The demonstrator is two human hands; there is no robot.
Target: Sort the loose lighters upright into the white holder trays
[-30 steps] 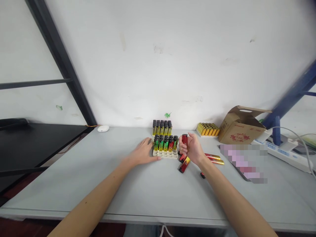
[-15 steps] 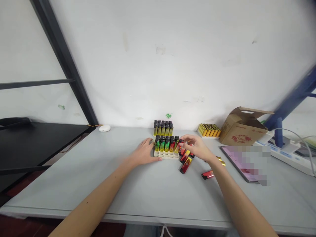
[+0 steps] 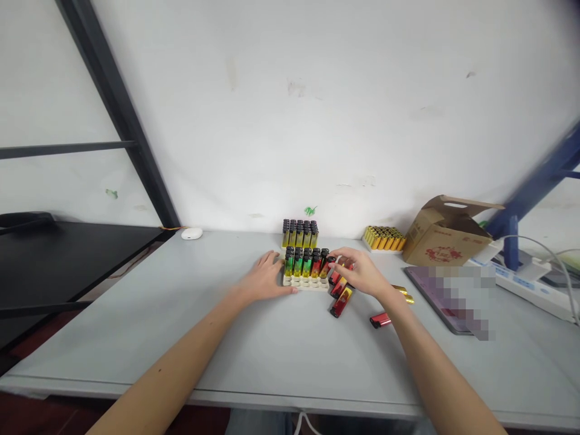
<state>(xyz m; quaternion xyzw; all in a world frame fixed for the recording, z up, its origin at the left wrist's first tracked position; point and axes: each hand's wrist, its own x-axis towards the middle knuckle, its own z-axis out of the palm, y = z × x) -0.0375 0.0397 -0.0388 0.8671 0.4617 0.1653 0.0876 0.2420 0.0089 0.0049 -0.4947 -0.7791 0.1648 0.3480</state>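
Pinching a slim, glossy red-and-yellow lighter with a black top (image 3: 327,267), your right hand (image 3: 360,272) is narrowed to thumb and fingertips at the right end of a pale, shallow holder with round sockets (image 3: 306,286). The lighter leans there, beside the upright green, yellow and red lighters with black tops (image 3: 306,263); you cannot tell from this angle whether its base sits in a socket. Your left hand (image 3: 265,279) is spread wide at the holder's left side, its thumb at the front corner, with no lighter in its grasp. Expect the lighter to be light and stiff, with a hard, smooth shell that probably slides easily between dry fingertips. Take hold of it around the middle of the body, just below the black top, so that you keep pressure off any lever there and leave the lower end free. It should bear a firm pinch, though a hard knock or a squeeze on the top is best avoided. The loose red-and-yellow lighters (image 3: 341,302) lying beside your right hand on the smooth grey worktop (image 3: 272,350) look likely to skid or roll when nudged, so grip each across its long sides. The holder itself looks thin and light, and may shift if pushed sideways.
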